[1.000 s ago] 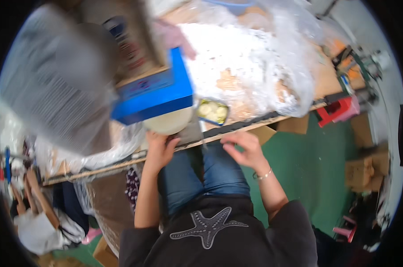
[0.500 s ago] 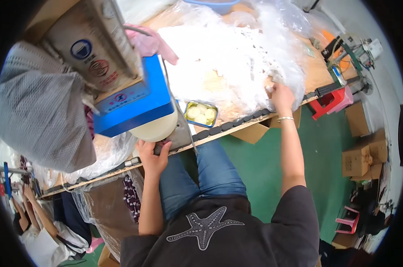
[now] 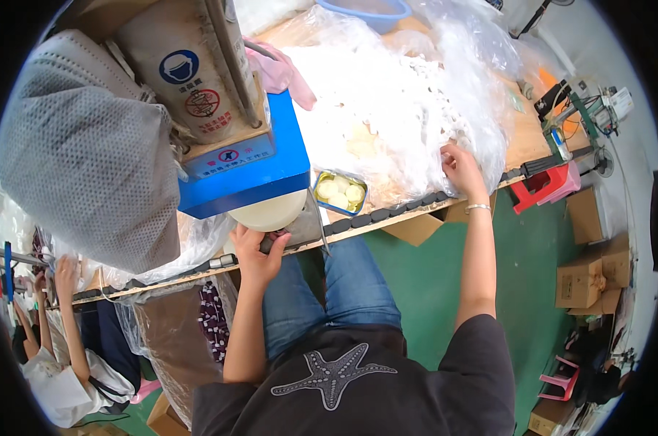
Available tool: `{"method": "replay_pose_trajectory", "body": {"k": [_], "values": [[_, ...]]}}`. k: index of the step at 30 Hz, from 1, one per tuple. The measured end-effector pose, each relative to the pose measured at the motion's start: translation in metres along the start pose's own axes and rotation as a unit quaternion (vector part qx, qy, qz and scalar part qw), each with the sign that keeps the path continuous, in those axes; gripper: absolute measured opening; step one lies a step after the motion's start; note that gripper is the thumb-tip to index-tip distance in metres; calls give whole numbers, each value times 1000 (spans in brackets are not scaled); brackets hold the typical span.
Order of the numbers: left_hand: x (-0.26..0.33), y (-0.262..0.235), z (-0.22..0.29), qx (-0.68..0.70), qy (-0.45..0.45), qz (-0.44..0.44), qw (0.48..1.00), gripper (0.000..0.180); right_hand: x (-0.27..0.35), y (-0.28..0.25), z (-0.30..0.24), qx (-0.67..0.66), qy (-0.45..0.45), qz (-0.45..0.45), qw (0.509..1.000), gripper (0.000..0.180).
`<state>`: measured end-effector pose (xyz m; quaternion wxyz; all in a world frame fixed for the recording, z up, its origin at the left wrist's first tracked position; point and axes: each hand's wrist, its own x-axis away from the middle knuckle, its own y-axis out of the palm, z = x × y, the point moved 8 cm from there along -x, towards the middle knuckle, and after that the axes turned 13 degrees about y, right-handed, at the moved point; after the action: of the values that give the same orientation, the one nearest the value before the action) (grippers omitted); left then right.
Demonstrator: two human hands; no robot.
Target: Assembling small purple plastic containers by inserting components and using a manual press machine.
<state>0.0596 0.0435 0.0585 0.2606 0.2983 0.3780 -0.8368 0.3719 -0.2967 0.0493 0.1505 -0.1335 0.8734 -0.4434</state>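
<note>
My left hand [image 3: 260, 256] is at the front of a blue-housed press machine [image 3: 245, 178], below its round cream guard [image 3: 271, 211]. Its fingers and thumb curl in at the machine's working spot, and what they grip is hidden under the guard. Over the right part of the bench, my right hand [image 3: 463, 173] has its fingers bent together beside a spread pile of small white pieces [image 3: 409, 109] on clear plastic sheeting [image 3: 481, 123]. Whatever is between those fingertips is too small to name. Between the hands sits a small blue-rimmed tin [image 3: 341, 193] with several pale round pieces inside.
A grey cloth [image 3: 89, 160] hangs at the upper left, and a pink cloth [image 3: 278, 69] lies behind the machine. At the back is a blue basin [image 3: 365, 11]. Dark padding [image 3: 380, 214] lines the bench edge. Another person's arms [image 3: 67, 291] work at the far left.
My right hand has lifted slightly off the pile, its fingertips drawn together. My left hand stays at the machine. The whole view has shifted a little.
</note>
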Motion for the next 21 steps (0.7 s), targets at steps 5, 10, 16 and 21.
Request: {"method": "replay_pose_trajectory", "body": {"k": [5,10,16,21], "values": [[3,0,-5,8,-20,-3,1000,23,1,-3,10,22,31,65,997,20],[1,1,-5,21,-28,-1,999,19,9,-28,-2,-206,33,143,968,25],[5,1,-10,34,-35,13,999,19,66,52,-193,-11,-228,-117,966,25],[6,6,-12,38,-51,-6,998,18,69,99,-191,82,-239,-133,958,25]]}}
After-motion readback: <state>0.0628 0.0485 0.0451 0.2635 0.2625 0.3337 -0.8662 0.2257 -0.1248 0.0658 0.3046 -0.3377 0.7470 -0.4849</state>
